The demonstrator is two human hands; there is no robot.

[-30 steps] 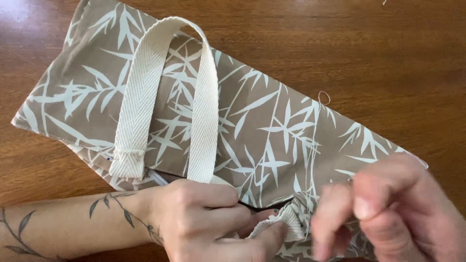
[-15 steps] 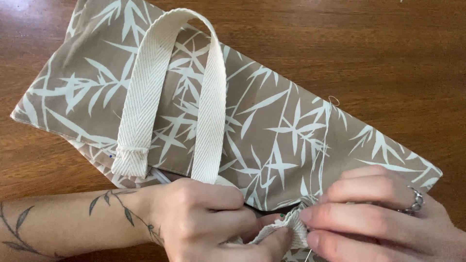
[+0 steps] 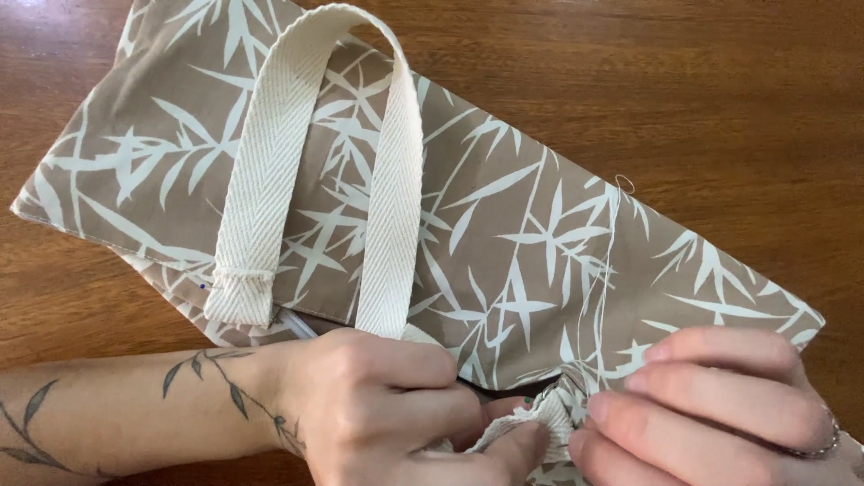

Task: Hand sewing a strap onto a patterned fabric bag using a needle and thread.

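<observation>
Brown wooden table point(image 3: 720, 108) carries my leaf-print fabric bag point(image 3: 504, 243). Fingers of my left hand point(image 3: 387, 405) and right hand point(image 3: 720, 405) are clamped on its bunched edge point(image 3: 549, 418); I judge small, even pinches work best

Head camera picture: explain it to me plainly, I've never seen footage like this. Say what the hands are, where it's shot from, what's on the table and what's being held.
There is no machine here. The camera sits on a person's head and looks down at their own two bare hands. On the brown wooden table lies a tan fabric bag printed with pale leaves, with a cream woven strap looped across it. The left hand, on a forearm with a leaf tattoo, and the right hand, wearing a ring, meet at the bag's near edge. Their fingers pinch a bunched bit of that fabric between them. What lies under the hands is hidden.
</observation>
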